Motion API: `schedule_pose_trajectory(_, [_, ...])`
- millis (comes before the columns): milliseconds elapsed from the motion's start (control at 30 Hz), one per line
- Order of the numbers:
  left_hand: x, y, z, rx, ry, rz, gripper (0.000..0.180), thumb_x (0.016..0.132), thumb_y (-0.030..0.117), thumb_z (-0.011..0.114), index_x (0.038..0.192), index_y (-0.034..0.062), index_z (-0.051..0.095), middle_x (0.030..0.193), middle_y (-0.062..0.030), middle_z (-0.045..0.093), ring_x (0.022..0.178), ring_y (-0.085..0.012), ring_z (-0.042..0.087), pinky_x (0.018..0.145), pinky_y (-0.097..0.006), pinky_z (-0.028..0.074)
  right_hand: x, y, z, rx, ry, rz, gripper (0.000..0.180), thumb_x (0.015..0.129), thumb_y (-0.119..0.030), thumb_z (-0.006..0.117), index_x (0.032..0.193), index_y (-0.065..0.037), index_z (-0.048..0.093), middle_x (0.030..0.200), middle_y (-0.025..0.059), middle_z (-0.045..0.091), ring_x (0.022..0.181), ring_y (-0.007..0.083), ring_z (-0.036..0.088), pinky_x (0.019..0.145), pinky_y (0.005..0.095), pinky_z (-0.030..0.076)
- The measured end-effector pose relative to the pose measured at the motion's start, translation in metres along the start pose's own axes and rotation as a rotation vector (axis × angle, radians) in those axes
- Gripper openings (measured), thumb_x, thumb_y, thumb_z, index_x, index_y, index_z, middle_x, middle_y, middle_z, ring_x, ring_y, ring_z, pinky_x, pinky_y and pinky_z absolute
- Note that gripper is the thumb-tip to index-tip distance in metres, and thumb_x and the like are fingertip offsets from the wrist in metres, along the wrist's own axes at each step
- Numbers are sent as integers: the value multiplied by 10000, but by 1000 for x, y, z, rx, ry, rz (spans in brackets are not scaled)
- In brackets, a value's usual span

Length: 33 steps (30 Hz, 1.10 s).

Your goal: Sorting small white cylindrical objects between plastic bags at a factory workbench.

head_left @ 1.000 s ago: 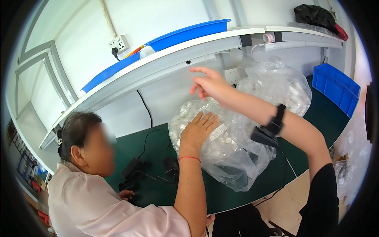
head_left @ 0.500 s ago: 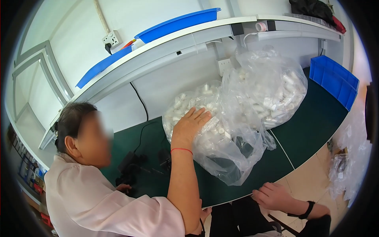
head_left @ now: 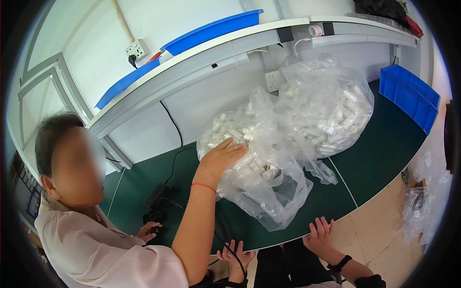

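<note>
Left grip and right grip are spread at the worktop edge; beyond, a co-worker's hand rests on one clear bag, a second bag behind it.

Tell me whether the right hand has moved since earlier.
Yes: the right hand has come down, away from the wall socket, to the near edge of the green table.

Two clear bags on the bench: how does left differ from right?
Left bag sits nearer the front of the green table; right bag sits farther back. Left bag has a co-worker's hand on it; right bag has none. Left bag trails slack film forward; right bag looks rounder. Both: clear plastic holding white pieces.
</note>
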<state>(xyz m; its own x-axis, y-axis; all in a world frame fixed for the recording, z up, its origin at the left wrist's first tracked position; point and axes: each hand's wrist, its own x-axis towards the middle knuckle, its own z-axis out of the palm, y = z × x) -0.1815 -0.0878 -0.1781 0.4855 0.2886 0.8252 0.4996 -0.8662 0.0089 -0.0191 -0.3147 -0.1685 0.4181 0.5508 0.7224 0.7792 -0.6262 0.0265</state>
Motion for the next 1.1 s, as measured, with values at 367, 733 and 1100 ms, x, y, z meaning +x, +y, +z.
schedule_pose_trajectory(367, [-3,1,11,25,128,12,399,716,407,585,1034,181,497,1048,-81,489,1021,-297,416,952,-550,207,-2,-1,26,-141,251,84,475,697,-268,638,1081,-115,405,1164,118,435,1141,314,414,1030,573,206])
schedule_pose_trajectory(733, [21,0,-4,-41,158,91,329,816,397,528,1007,132,564,1037,-124,543,948,-309,464,875,-511,299,-4,-10,35,4,239,113,465,706,-279,592,1148,-169,501,1217,58,481,1185,224,418,1067,492,180])
schedule_pose_trajectory(1100, [8,4,-7,-19,103,32,354,793,387,526,1014,111,557,1067,-137,516,968,-324,463,894,-556,274,-5,-15,19,-3,204,135,438,722,-262,594,1143,-159,527,1231,53,478,1193,220,418,1071,486,176])
